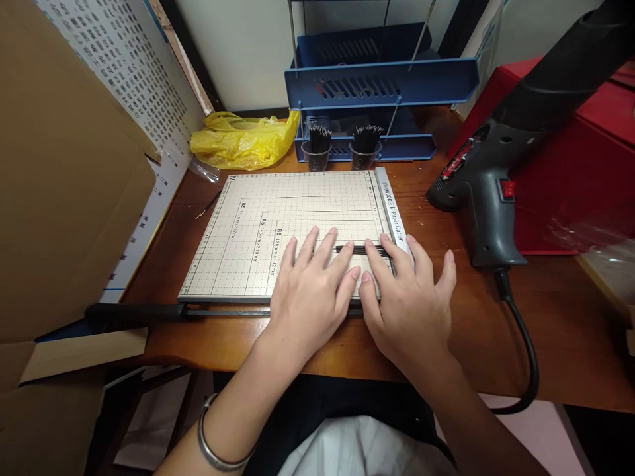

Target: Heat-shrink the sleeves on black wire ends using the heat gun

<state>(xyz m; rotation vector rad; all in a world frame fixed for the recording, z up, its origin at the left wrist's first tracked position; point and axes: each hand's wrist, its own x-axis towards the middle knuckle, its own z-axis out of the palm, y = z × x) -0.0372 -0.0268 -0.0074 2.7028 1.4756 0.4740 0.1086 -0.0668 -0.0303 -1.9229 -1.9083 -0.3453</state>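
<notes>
Head view, looking down at a wooden bench [496, 311]. At centre frame lies a paper cutter [278, 231], a flat gridded board printed with size outlines (B5, A5, B6), with a pale ruler bar along its right edge and a long black-handled blade arm lying along its near edge, reaching toward the lower left of the frame.

Both hands rest palm-down on the lower right part of the board. The left hand [310, 291] lies flat with fingers spread and extended, gripping nothing; its fingertips sit just left of a small bundle of thin black strands [360, 249], which lies horizontally on the grid, its right end against the ruler bar. The right hand [409, 301] is likewise flat and open, its index and middle fingers extended toward the right end of the bundle at the ruler bar; whether they press on the strands cannot be told. The two hands touch at the fingertips near the board's lower edge. A metal bangle [213, 449] circles the left wrist.

At right of frame, a dark grey heat gun [483, 192] with a red switch lies on the bench, its cord curling off the near edge. Behind it is a red box [590, 172]. At upper centre stand blue stacked trays [381, 82], with two small cups of black strands [342, 145] before them; a yellow plastic bag [243, 139] lies to their left. Cardboard [59, 165] fills the left of the frame.
</notes>
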